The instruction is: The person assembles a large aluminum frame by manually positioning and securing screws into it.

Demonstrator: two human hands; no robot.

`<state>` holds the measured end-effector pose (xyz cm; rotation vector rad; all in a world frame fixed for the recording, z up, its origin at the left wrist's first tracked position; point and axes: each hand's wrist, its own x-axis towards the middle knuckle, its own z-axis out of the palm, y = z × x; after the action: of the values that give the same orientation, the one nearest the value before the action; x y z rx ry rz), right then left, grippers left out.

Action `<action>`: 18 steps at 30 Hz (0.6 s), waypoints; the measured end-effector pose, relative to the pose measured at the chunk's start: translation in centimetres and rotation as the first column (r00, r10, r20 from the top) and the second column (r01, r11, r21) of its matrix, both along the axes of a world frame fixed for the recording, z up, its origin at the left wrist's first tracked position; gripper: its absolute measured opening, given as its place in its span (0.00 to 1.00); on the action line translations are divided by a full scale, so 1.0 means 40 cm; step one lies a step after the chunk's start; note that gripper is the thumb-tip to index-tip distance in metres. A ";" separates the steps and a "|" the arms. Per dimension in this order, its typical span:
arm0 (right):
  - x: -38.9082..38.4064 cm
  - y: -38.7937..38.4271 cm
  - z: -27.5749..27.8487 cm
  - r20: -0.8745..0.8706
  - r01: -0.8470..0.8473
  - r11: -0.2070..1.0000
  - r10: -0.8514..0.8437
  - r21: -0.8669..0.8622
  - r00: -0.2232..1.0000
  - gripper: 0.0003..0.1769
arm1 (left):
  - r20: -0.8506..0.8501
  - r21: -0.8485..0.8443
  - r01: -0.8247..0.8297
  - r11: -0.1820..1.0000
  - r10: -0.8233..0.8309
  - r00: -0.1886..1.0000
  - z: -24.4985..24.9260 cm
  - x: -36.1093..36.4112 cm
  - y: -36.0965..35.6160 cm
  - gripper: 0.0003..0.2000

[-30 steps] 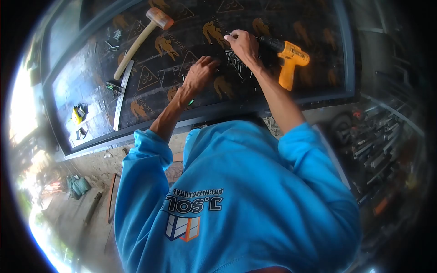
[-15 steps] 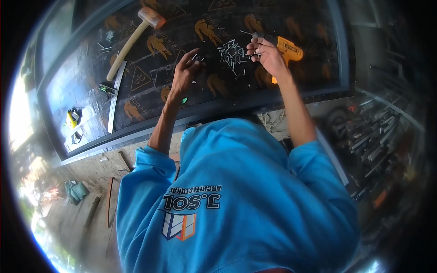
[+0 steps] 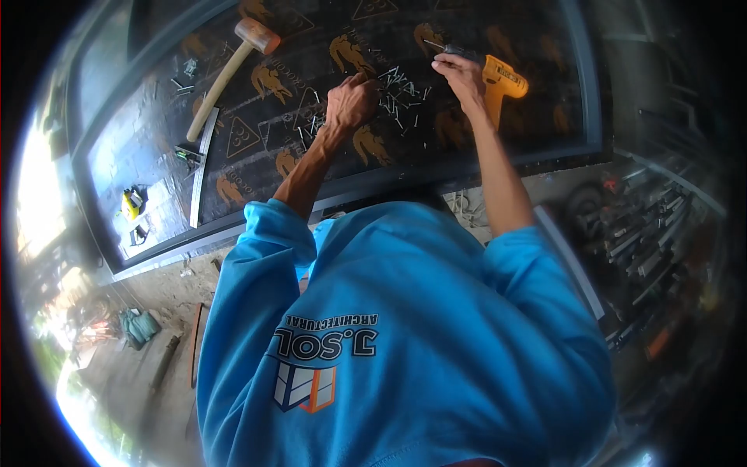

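Note:
My left hand (image 3: pixel 350 101) is curled, knuckles up, with its fingertips pinching into a loose pile of screws (image 3: pixel 401 89) on a dark printed board (image 3: pixel 498 132). My right hand (image 3: pixel 461 75) is closed around the front barrel of a yellow cordless drill (image 3: pixel 504 82), whose bit points left just past the fingers. The drill lies tilted on the board to the right of the pile. Both forearms reach out from blue sleeves.
A wooden-handled mallet (image 3: pixel 233 58) lies at the board's upper left. Below it are a metal square (image 3: pixel 198 175) and a yellow tape measure (image 3: pixel 131 204). A grey frame (image 3: pixel 373 183) borders the board. Metal parts (image 3: pixel 638 249) are stacked on the right.
My left hand moved right, from holding a few screws clear of the pile down onto it. My right hand shifted up along the drill's front. The view shifted a little.

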<state>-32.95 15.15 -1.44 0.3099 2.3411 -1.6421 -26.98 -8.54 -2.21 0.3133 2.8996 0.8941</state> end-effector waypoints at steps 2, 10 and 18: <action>0.022 -0.039 0.005 -0.173 -0.199 0.972 0.219 0.127 0.960 0.11 | -0.025 0.011 0.023 1.000 -0.022 0.999 -0.001 0.018 -0.006 0.09; 0.125 -0.203 -0.007 -0.184 -0.467 0.746 0.603 0.474 0.776 0.11 | 0.143 0.316 -0.263 0.912 0.229 0.963 0.002 0.109 -0.057 0.08; 0.123 -0.228 -0.006 -0.106 -0.390 0.747 0.519 0.538 0.848 0.11 | 0.555 0.742 -0.568 0.358 0.149 0.819 -0.013 0.138 -0.095 0.10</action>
<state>-28.03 6.03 -1.68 -0.3941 2.7144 -0.8633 -21.45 -12.35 -2.75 -0.4884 1.8244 2.2328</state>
